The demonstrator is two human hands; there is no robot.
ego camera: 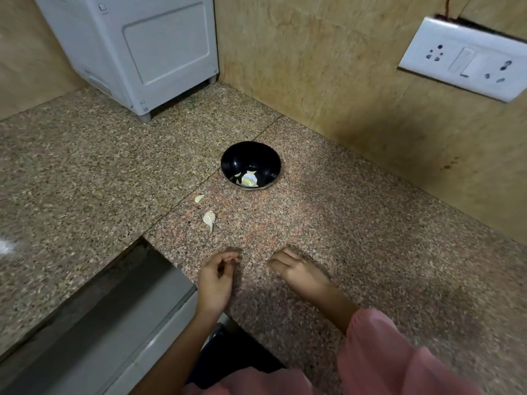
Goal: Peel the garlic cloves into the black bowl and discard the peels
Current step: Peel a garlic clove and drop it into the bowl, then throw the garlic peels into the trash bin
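Note:
A black bowl (251, 165) stands on the speckled granite counter (342, 223) with pale garlic pieces and bits of peel (248, 179) at its bottom. Two garlic cloves lie on the counter to the bowl's near left: a small one (199, 198) and a larger one with a papery tail (209, 218). My left hand (216, 277) hovers near the counter's front edge, fingers loosely curled, holding nothing. My right hand (296, 270) rests on the counter beside it, fingers relaxed and empty. Both hands are well short of the cloves and the bowl.
A white appliance (134, 49) stands on the counter at the back left corner. A socket and switch plate (467, 59) is on the right wall. A recessed channel with a grey edge (114, 303) cuts the counter at the near left.

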